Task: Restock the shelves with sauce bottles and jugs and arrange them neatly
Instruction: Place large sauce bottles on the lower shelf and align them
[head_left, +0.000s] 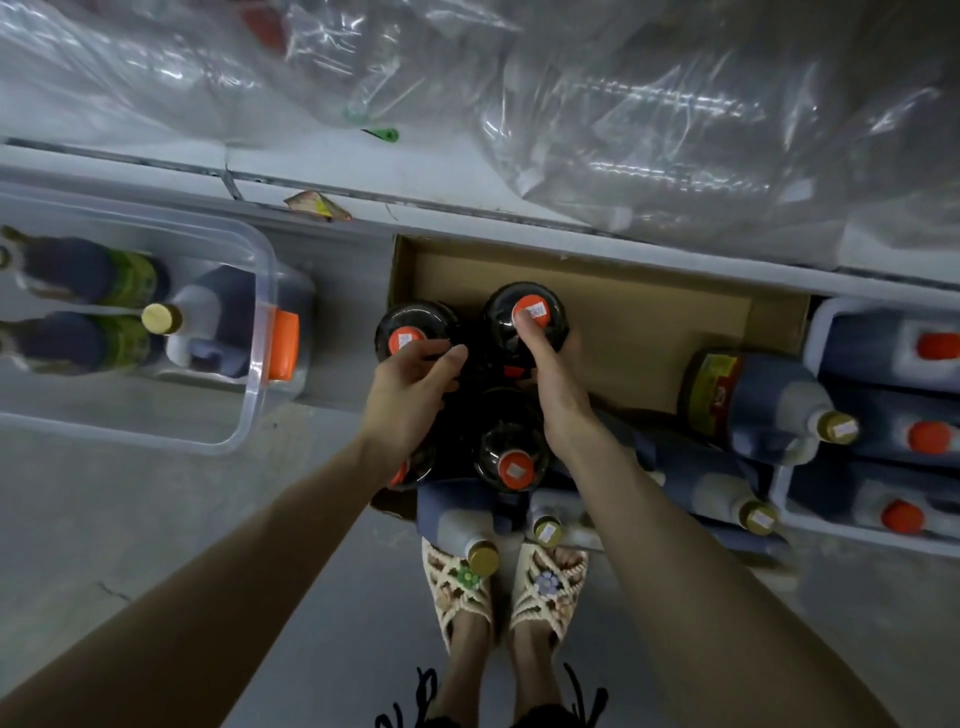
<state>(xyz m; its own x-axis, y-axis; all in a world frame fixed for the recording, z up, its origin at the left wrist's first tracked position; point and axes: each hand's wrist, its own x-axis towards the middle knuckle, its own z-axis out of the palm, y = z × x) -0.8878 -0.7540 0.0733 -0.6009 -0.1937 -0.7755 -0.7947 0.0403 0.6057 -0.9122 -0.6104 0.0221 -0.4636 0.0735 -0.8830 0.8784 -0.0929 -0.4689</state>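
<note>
Cardboard box (649, 322) on the floor, center far, holds dark orange-capped bottles. Left hand (410, 384): fingers (423, 349) curled on the far-left bottle (402, 322), next to its cap. Right hand (558, 389) grips the far-right bottle (548, 299), thumb on the cap, fingers wrapped down the right side. Near bottle (511, 457) between the wrists. Jugs (769, 405) lie at right. Clear bin (249, 291) at left.

Up top, crumpled clear plastic sheeting (649, 130) fills the view, with a small green piece (384, 135) at its lower edge. A torn coloured paper scrap (317, 205) lies just below it. On the left sits a clear plastic bin (249, 395) with an orange latch (284, 345), and an open cardboard box (649, 332) sits in the centre. A white crate (811, 332) is at the right edge. Down on the grey concrete floor (130, 519) are two woven cream sandals (460, 587), each with a flower.
</note>
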